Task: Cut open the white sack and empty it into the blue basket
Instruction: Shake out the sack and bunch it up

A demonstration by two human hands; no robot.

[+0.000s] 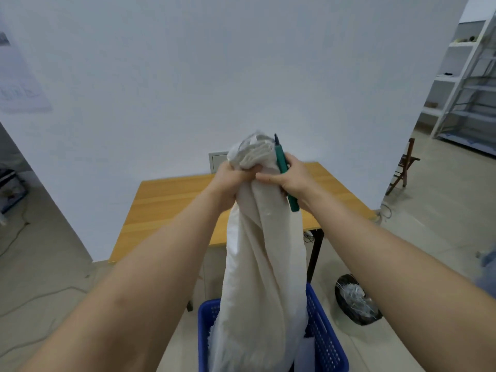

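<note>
Both hands hold the bunched top of the sack (264, 264) up high; left hand (230, 181) fisted on the cloth, right hand (291, 178) gripping cloth plus a green cutter (285, 174). Sack hangs into the basket (326, 334) on the floor, in front of a table (171, 205).

The blue basket (326, 336) is cut off by the bottom edge, its contents hidden behind the white sack (264, 264); small items on the shelving (467, 76), upper right, are indistinct.
</note>
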